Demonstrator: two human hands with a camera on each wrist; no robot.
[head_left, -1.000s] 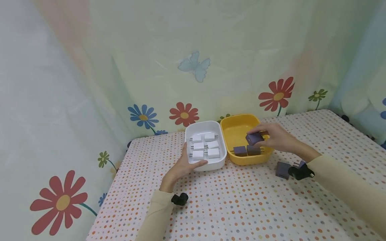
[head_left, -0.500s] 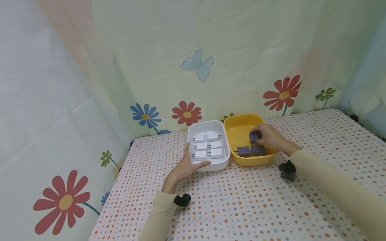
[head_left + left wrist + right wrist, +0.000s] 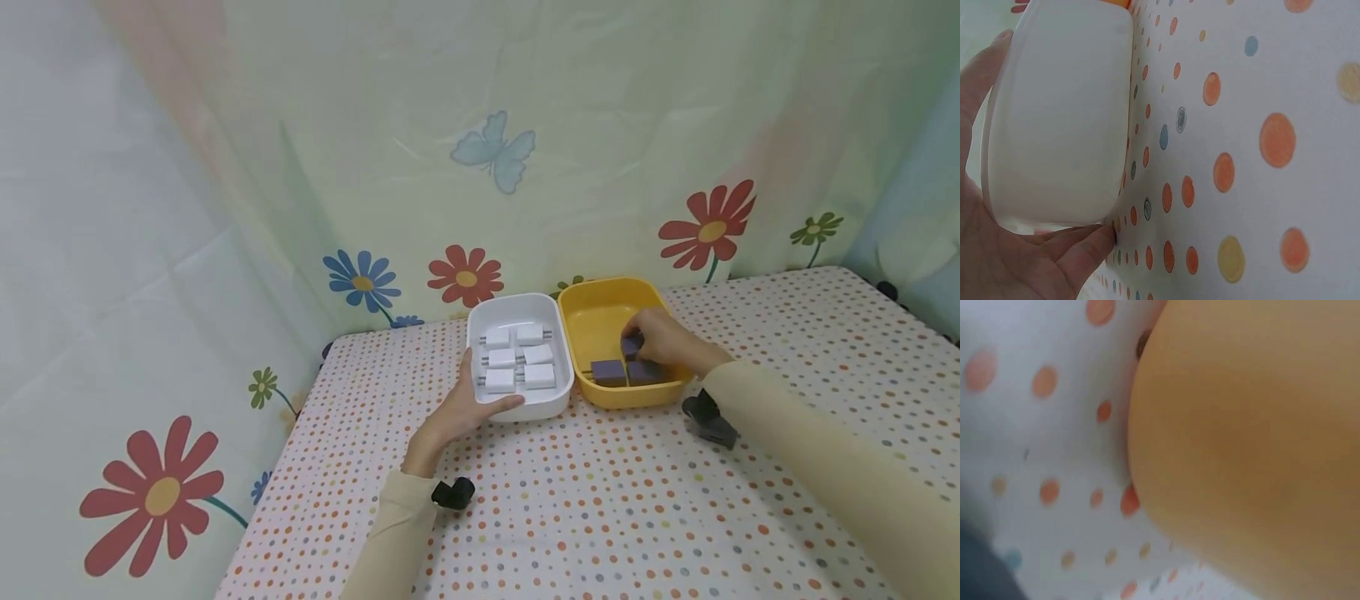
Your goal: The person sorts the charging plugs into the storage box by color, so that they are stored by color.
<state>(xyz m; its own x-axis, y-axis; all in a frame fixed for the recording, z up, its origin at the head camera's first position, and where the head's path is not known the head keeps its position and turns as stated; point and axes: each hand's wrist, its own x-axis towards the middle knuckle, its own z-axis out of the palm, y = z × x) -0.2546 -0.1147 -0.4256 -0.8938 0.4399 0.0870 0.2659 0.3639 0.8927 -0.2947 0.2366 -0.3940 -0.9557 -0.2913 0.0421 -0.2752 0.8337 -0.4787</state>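
Note:
My left hand (image 3: 459, 412) holds the near left corner of the white tray (image 3: 542, 409), thumb along its front wall and fingers along its side. Several white charger plugs (image 3: 500, 381) lie in it in two columns. In the left wrist view the tray's outer wall (image 3: 1060, 119) sits between thumb and fingers. My right hand (image 3: 669, 342) reaches over the yellow tray (image 3: 637, 398) and pinches a purple charger plug (image 3: 630, 344), partly hidden by the fingers. Below it, two more purple charger plugs (image 3: 607, 372) lie side by side near the front wall.
Both trays stand side by side at the back of the dotted tablecloth (image 3: 570, 517). Dark charger plugs (image 3: 718, 432) on the cloth are partly covered by the right wrist camera. A flowered curtain (image 3: 600, 167) hangs behind. The yellow tray's wall (image 3: 1254, 437) fills much of the right wrist view.
My right hand has lowered the purple charger plug into the yellow tray, close behind the two front ones. The left hand has stayed on the white tray. The head view has shifted slightly.

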